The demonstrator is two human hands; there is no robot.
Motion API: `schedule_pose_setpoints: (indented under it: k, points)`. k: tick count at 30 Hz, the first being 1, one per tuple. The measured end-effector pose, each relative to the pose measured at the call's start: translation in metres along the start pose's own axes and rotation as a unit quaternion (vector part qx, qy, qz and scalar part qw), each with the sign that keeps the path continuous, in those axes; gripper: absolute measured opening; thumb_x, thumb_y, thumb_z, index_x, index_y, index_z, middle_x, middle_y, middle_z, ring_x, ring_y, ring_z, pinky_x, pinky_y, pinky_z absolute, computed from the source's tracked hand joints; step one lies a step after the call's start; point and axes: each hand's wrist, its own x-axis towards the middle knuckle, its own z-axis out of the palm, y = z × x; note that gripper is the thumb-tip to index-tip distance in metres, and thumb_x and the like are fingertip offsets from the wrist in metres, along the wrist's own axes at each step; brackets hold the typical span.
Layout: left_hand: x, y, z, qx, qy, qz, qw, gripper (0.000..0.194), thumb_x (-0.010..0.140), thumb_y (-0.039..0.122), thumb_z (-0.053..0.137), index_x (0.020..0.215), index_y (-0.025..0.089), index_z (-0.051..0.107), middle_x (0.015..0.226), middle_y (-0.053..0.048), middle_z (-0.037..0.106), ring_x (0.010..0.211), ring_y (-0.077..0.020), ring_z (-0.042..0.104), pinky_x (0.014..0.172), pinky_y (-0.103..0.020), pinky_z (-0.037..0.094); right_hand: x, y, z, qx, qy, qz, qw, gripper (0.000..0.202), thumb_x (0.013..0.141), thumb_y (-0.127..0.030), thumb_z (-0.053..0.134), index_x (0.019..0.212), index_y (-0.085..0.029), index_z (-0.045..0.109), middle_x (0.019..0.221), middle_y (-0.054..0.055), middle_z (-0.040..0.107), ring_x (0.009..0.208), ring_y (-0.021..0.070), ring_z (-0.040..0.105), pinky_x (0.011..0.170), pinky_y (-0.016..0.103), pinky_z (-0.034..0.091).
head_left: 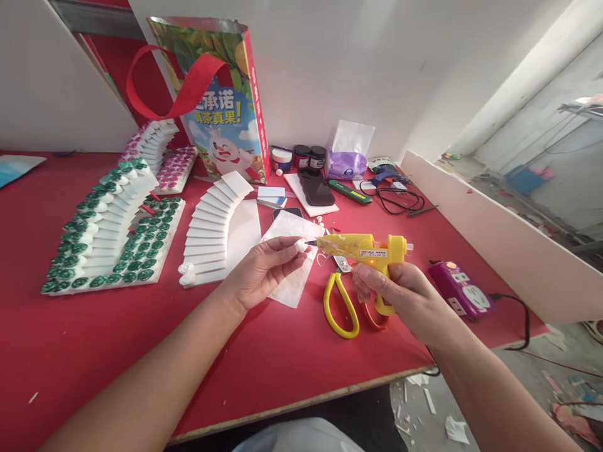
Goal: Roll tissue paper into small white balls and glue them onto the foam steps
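My left hand (pixel 266 267) pinches a small white piece (pixel 300 245) between thumb and fingertips. My right hand (pixel 400 292) is wrapped round the handle of a yellow glue gun (pixel 351 245), whose dark nozzle points left and meets the white piece or stops right at it. Below my left fingers lies a white paper sheet (pixel 294 285). To the left, a curved fan of white strips (pixel 207 232) stands on a white board, with two white lumps (pixel 186 274) at its near end. Scissors with yellow and red handles (pixel 341 307) rest partly hidden under the glue gun.
Green-dotted (pixel 106 232) and pink-dotted (pixel 174 169) white models stand left, before a printed bag (pixel 226 113). Behind are a phone (pixel 316 187), jars (pixel 301 157), purple tissues (pixel 347 164), a green cutter (pixel 350 192) and cables. A purple box (pixel 460 290) sits right, near a low white panel (pixel 494 238).
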Motion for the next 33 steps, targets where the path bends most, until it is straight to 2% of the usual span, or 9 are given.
schedule_pose_setpoints:
  k: [16, 24, 33]
  points:
    - [-0.0006, 0.0001, 0.0015, 0.016, -0.004, 0.004, 1.000, 0.018, 0.074, 0.001, 0.083, 0.087, 0.013, 0.079, 0.076, -0.002, 0.076, 0.073, -0.0098, 0.074, 0.078, -0.016, 0.062, 0.0003, 0.0029, 0.0025, -0.002, -0.003, -0.012, 1.000, 0.059, 0.083, -0.074, 0.064, 0.064, -0.019, 0.056, 0.064, 0.003, 0.053, 0.061, 0.0142, 0.050, 0.048, 0.026, 0.032]
    - [-0.0011, 0.0019, 0.0024, 0.010, 0.002, 0.001, 1.000, 0.018, 0.074, -0.001, 0.082, 0.086, 0.011, 0.079, 0.076, -0.004, 0.076, 0.072, -0.0099, 0.074, 0.074, -0.015, 0.062, -0.0002, 0.0018, 0.0019, -0.015, -0.012, -0.010, 1.000, 0.058, 0.085, -0.073, 0.062, 0.066, -0.018, 0.057, 0.063, 0.002, 0.052, 0.060, 0.0128, 0.046, 0.047, 0.025, 0.031]
    - [0.0007, -0.0009, -0.0006, 0.003, 0.007, 0.003, 1.000, 0.018, 0.075, 0.000, 0.081, 0.088, 0.012, 0.080, 0.079, -0.003, 0.076, 0.074, -0.0096, 0.074, 0.080, -0.017, 0.062, -0.0001, 0.0026, 0.0012, -0.014, -0.005, -0.015, 1.000, 0.059, 0.084, -0.074, 0.064, 0.065, -0.019, 0.056, 0.064, 0.003, 0.053, 0.059, 0.0131, 0.048, 0.048, 0.026, 0.034]
